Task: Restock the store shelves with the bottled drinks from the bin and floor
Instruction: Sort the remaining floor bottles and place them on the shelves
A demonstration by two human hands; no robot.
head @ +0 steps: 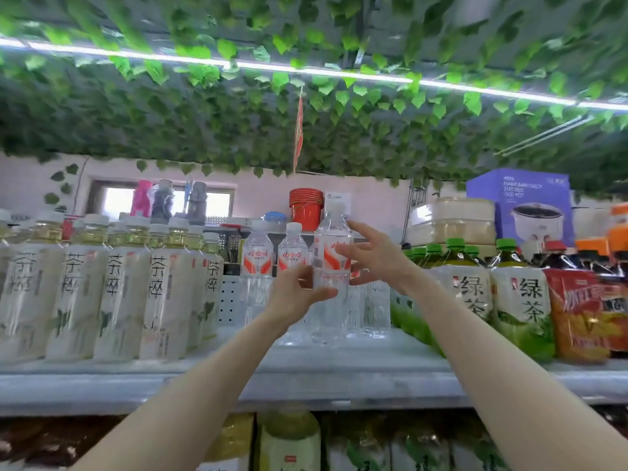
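Left-hand fingers [300, 275] and thumb curled narrowly round the lower body of the bottle [331, 253]. The left hand [295, 294] bore it upright at frame centre, raised above the shelf [306, 372] and in front of the water row [256, 266]. The right hand [377, 256] lay with fingers spread wide and nearly straight against the bottle's right side, steadying rather than gripping.

To seat it well, the bottle probably needed lowering upright into the water row, label outward. Its base had to clear neighbouring caps, and the grip should be released only once it stood flat.

The bottle was capped and full of clear water, as was the water row. The tea bottles [119, 294] at left showed pale yellow liquid at their necks. The green-tea bottles [520, 300] at right showed darker liquid under green caps. What the stacked buckets [306, 207] behind held could not be seen.
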